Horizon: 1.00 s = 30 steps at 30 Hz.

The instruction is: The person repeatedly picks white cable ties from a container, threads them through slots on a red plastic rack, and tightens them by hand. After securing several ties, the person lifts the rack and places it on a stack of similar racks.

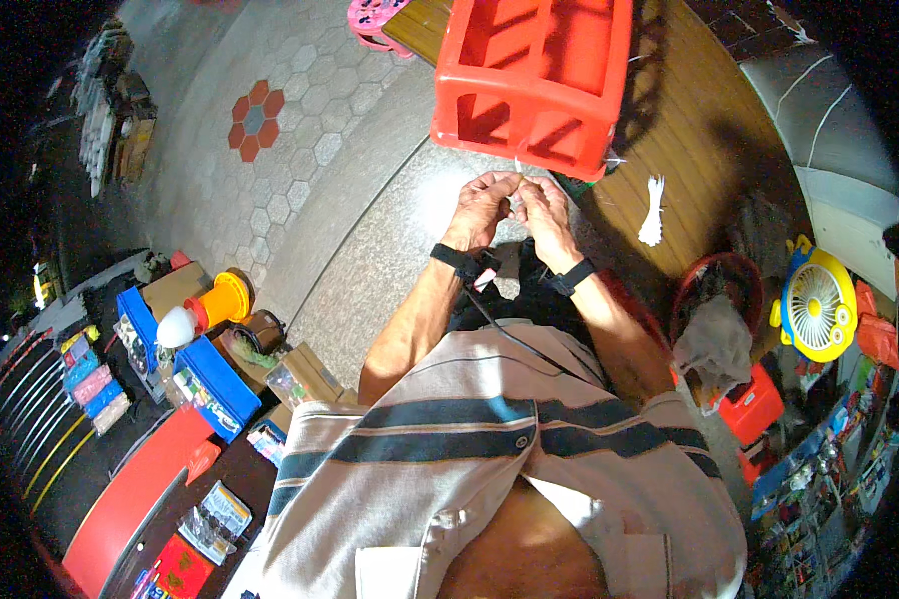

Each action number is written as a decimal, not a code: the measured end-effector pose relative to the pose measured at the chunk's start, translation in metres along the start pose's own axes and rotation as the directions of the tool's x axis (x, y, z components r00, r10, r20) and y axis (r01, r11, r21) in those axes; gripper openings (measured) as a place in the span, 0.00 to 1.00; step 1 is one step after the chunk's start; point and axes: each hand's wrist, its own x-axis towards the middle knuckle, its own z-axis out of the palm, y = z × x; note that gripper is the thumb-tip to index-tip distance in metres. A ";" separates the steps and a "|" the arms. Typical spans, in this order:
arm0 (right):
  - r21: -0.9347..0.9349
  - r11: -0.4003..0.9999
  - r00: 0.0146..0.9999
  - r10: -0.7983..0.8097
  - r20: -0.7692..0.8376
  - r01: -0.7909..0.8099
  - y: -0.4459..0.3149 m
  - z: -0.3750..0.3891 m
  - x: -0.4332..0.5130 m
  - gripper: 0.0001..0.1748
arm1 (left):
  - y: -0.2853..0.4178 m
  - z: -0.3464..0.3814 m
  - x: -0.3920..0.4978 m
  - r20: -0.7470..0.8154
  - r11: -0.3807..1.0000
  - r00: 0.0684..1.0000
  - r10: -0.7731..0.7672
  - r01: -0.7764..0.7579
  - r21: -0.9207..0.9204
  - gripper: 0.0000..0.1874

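Note:
My left hand (483,204) and my right hand (545,216) meet just below the near edge of a red plastic frame with rectangular openings (524,78). Fingertips and thumbs of both are pinched together. A thin white strip, which looks like a cable tie (518,163), runs from the frame's edge down to the fingers. How each hand shares its grip on it is partly hidden by the fingers. On the brown wooden table (689,135), to the right, lies a bundle of white cable ties (652,211). Both wrists wear black straps.
A red bin holding a grey bag (713,337) and a yellow and blue fan (816,307) stand at right. Blue trays (216,389), cardboard boxes (307,372) and a yellow spool (228,299) are at left. A pink stool (374,26) stands beyond the table.

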 end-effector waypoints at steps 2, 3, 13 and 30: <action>0.004 1.000 1.000 -0.021 -0.011 0.021 0.002 0.000 0.001 0.08 | -0.001 0.002 0.004 -0.031 1.000 1.000 0.006 -0.006 0.021 0.04; 0.001 0.999 0.999 -0.034 -0.005 0.034 0.003 0.000 0.002 0.08 | 0.000 0.002 0.007 -0.032 0.999 0.999 0.026 -0.025 0.025 0.04; -0.120 0.990 0.994 -0.084 -0.072 0.075 0.006 0.003 0.004 0.09 | 0.005 0.004 0.007 -0.070 0.992 0.998 -0.007 0.016 0.128 0.05; -0.290 0.956 0.989 -0.086 -0.122 0.047 0.017 0.012 -0.002 0.08 | 0.010 0.005 0.025 -0.124 0.970 0.987 0.105 -0.074 0.230 0.05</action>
